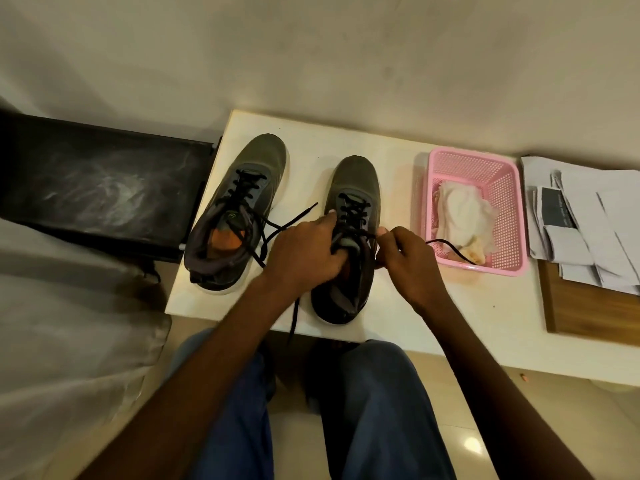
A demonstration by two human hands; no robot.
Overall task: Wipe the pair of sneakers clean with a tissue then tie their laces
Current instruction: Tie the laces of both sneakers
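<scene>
At frame centre on the white tabletop, the left hand grips the olive-green mesh sneaker, hiding its tongue, while the right hand pinches its black lace trailing over the pink perforated plastic basket.

matt cloth sneakers, perforated pink plastic basket, glossy floor

1. White worktop, low, set against the wall.
2. Left sneaker stands on it near the left edge, toe to the wall, laces loose.
3. Right sneaker stands beside it, apart, same heading.
4. Pink basket sits right of the sneakers, crumpled tissue inside.
5. Wooden board at the far right, folded papers partly on it.
</scene>
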